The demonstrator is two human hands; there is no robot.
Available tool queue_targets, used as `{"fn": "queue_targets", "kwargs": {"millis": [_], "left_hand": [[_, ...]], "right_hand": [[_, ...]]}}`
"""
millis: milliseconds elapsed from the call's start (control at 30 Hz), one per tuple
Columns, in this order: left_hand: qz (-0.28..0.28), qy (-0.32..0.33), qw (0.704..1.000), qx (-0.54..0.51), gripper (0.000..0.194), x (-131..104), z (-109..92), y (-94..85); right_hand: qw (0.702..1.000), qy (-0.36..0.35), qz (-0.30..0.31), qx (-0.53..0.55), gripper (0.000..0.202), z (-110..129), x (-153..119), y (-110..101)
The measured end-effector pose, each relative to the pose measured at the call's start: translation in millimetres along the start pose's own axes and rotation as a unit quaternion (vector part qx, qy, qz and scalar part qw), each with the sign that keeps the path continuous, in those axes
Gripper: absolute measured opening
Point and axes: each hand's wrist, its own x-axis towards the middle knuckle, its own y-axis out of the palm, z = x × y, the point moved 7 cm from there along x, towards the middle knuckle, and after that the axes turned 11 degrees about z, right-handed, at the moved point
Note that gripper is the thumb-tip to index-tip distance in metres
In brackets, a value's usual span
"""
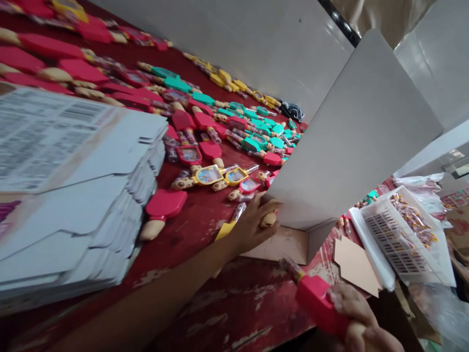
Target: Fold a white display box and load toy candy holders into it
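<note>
My left hand (254, 222) reaches to the left edge of an open box (355, 132), its fingers curled around a toy (269, 219) whose tan head shows. At the lower right, my right hand (357, 313) grips a red toy (318, 300) by its body, its clear candy-filled tube pointing up and left. The box stands with a tall grey-white flap raised, and its brown inner side (289, 244) shows low down. A yellow toy (225, 230) lies partly behind my left wrist. A red toy (164, 204) with a tan head rests left of my left hand.
Flattened printed cartons (73, 195) are stacked at the left. Many red, green and yellow toys (256, 139) cover the red table (205, 293) along a grey wall. To the right are a cardboard piece (355, 264) and a white basket (392, 239) of small candy-filled tubes.
</note>
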Motion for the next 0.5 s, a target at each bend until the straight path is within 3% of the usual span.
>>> {"fn": "queue_targets", "kwargs": {"millis": [100, 200, 267, 400, 500], "left_hand": [[-0.018, 0.023, 1.0, -0.008, 0.029, 0.5, -4.1, -4.6], [-0.009, 0.038, 0.999, -0.009, 0.03, 2.2, -8.5, -6.5], [0.003, 0.041, 0.999, -0.008, 0.031, 2.4, -10.4, -6.9], [0.01, 0.029, 1.0, -0.006, 0.031, 0.9, -9.4, -6.7], [0.018, 0.017, 1.0, -0.006, 0.031, 0.8, -6.7, -3.7]], "right_hand": [[0.99, -0.072, -0.027, 0.115, 0.006, 16.9, 11.8, 28.9], [0.972, -0.157, 0.096, 0.149, 0.007, 22.3, 23.2, 78.2], [0.965, -0.179, 0.125, 0.148, 0.012, 21.3, 21.3, 95.9], [0.98, -0.132, 0.086, 0.122, 0.01, 19.7, 14.5, 102.3], [0.993, -0.04, 0.04, 0.104, 0.012, 8.1, 24.0, 103.0]]}}
